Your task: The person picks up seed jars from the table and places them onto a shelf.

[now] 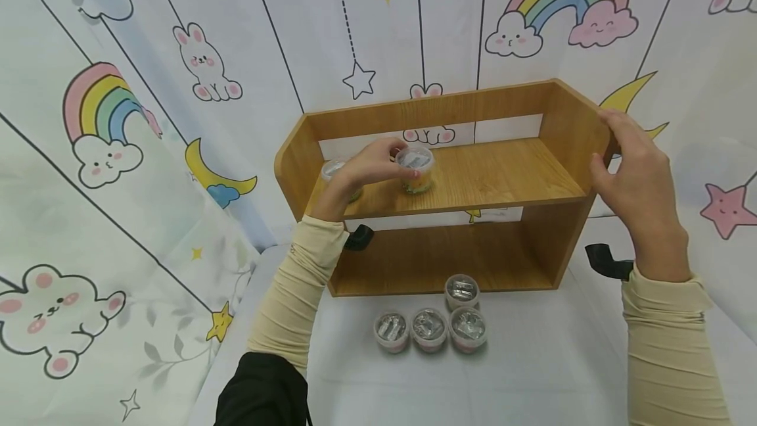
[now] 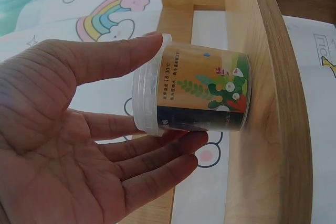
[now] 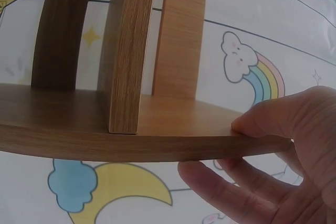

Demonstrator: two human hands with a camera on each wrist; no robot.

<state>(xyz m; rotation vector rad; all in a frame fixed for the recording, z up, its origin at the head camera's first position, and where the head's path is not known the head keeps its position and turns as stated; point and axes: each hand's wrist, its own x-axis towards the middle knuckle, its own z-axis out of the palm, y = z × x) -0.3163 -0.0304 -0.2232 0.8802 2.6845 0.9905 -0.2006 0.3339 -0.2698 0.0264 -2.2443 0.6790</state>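
The left hand (image 1: 375,162) is pinching a small cup (image 2: 202,85) between its thumb and bent fingers, partly open to the cup's width. The cup is staying near the palm at its lid end, and its orange label is showing. Under the left hand, the cup is standing upright at the top board of a wooden shelf (image 1: 503,166). The right hand (image 1: 639,176) is gripping the shelf's side wall, thumb inside, fingers outside. Just left of the left hand, 1 more cup (image 1: 332,168) is standing partly hidden behind the wrist. Lower than both hands and between them, 4 lidded cups (image 1: 430,331) are standing on a white table (image 1: 532,354), 3 making a row. Behind both hands, a cartoon cloth (image 1: 266,51) is hanging.
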